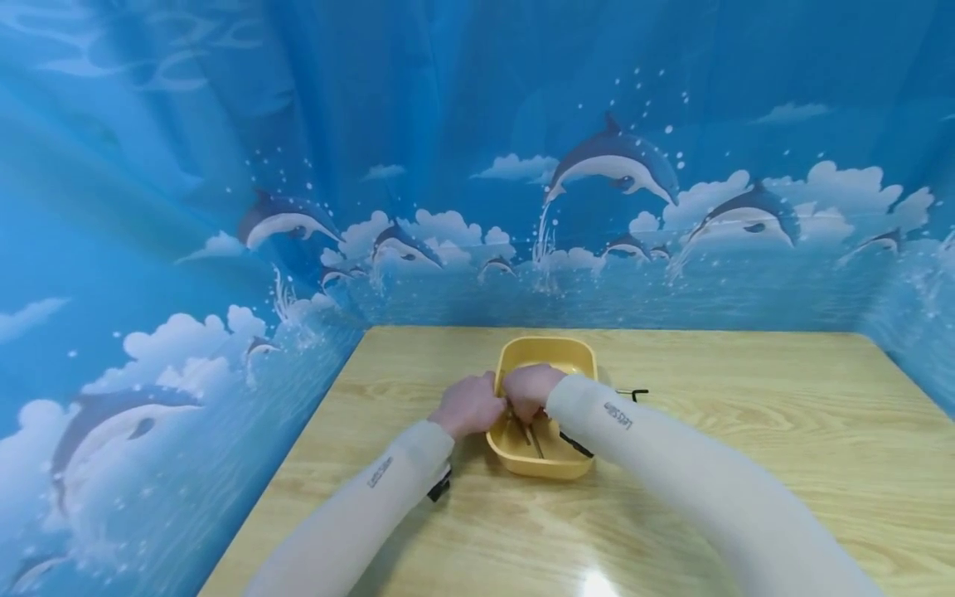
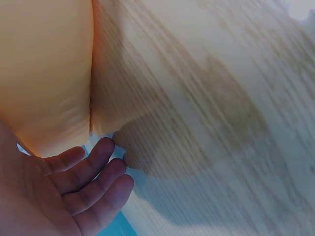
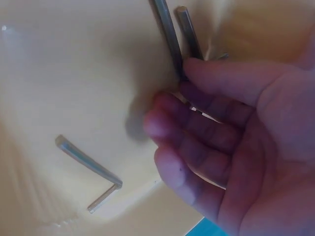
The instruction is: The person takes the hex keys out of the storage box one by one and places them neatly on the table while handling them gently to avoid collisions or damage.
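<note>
A yellow plastic bin (image 1: 540, 469) stands on the wooden table. At its left side my left hand (image 1: 472, 405) grips the rim; in the left wrist view, its fingers (image 2: 93, 191) lie loosely bent beside the outer wall, the thumb hidden. My right hand (image 1: 533, 388) reaches inside the bin. In the right wrist view, thumb and forefinger pinch a dark hex key (image 3: 169, 39), its lower end hidden by the fingers. A second metal rod (image 3: 189, 30) lies right beside it. An L-shaped hex key (image 3: 91, 162) rests on the bin floor, away from the fingertips.
On the table (image 1: 746, 431) to the bin's right lies a dark L-shaped hex key (image 1: 636, 392), partly hidden behind the right forearm. A blue curtain (image 1: 462, 166) printed with dolphins hangs along the back and left table edges.
</note>
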Tool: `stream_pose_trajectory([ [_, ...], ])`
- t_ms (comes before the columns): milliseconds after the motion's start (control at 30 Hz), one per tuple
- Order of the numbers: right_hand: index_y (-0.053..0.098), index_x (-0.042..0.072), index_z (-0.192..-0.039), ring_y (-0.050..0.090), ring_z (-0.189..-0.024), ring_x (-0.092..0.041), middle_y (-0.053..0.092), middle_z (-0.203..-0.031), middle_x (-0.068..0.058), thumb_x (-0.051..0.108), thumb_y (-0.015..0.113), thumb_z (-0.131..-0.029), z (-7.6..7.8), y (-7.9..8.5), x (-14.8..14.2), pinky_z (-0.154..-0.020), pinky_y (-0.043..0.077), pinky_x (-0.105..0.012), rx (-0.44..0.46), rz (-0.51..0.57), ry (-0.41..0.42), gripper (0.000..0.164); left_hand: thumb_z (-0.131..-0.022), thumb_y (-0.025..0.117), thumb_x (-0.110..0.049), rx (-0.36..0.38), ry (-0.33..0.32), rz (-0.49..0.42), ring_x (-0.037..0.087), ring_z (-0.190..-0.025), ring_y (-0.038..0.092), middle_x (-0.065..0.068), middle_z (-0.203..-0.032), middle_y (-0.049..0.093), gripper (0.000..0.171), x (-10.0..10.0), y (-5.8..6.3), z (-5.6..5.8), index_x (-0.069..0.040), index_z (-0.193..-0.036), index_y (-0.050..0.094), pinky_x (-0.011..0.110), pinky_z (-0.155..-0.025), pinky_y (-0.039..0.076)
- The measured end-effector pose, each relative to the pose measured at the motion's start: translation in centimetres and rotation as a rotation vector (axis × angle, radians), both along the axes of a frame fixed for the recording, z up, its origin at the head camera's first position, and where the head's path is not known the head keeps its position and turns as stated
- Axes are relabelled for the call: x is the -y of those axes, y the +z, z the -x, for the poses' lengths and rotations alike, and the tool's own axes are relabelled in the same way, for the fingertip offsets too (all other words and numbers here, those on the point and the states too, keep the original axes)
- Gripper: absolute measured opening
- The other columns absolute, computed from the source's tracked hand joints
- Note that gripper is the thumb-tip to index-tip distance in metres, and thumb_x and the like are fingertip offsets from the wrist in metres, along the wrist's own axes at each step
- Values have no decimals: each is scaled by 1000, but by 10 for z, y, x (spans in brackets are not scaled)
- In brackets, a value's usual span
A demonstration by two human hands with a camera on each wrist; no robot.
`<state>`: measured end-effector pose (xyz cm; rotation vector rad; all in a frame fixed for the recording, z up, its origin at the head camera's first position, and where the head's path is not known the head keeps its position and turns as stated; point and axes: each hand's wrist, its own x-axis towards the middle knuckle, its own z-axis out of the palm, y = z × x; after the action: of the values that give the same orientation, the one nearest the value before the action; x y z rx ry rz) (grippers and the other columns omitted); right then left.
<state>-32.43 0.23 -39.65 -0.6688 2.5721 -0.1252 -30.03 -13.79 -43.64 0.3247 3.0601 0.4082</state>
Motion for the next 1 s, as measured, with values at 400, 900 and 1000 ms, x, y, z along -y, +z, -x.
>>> stream_pose_trajectory([
  [400,63,12,-70,61,-55,-20,72,-75,-13,-3,63,-79,-8,-7,-11,-44,41,-26,33,12,56,18,-95,53,-41,29,9,-11,23,-72,59,8,-81,61,35,-4,-12,-10,-7,-102,60,41,-68,51],
  [900,71,11,-80,65,-56,-18,69,-71,-7,-2,60,-88,-8,23,-23,-47,45,-26,-18,50,77,19,-95,57,-39,18,10,-51,22,-72,60,7,-82,63,28,1,-7,-4,-11,-98,61,42,-65,49],
  [1000,73,9,-83,71,-65,-23,72,-74,-7,-1,57,-89,-9,34,-29,-51,47,-27,-58,44,101,20,-95,56,-39,3,-2,-41,22,-73,60,6,-83,64,26,0,-2,-2,-13,-96,61,42,-66,49],
])
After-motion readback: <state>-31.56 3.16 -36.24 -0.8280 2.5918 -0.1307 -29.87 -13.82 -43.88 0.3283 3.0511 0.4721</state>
